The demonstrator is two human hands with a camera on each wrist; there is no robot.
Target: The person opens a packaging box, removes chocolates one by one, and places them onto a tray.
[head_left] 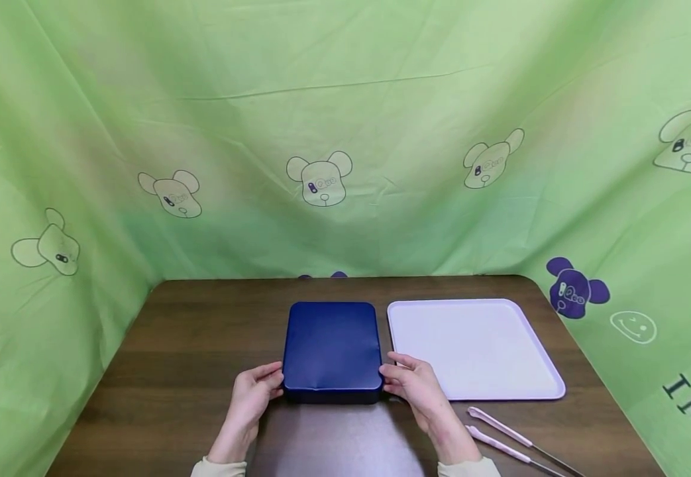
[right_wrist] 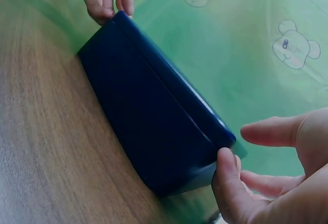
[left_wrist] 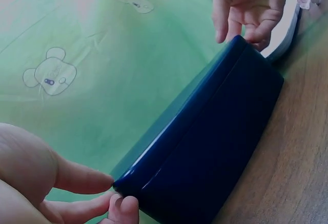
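Note:
A dark blue rectangular box [head_left: 333,348] with its lid [head_left: 332,338] on sits on the table between both hands. My left hand [head_left: 251,397] grips the lid's near left edge, thumb at the corner and fingertips curled beneath the rim in the left wrist view. On the opposite side, my right hand [head_left: 419,391] holds the near right edge; the right wrist view shows a fingertip [right_wrist: 226,157] against the seam and another digit close by the top corner. A thin seam line runs along the box's front wall [left_wrist: 215,131]. What the box holds is hidden.
To the right of the box lies a white tray [head_left: 476,348]. Tongs or a pair of utensils with pale pink handles [head_left: 497,444] rest below it, near the right forearm. Green printed cloth [head_left: 321,232] hangs behind and beside the brown wooden table [head_left: 202,338].

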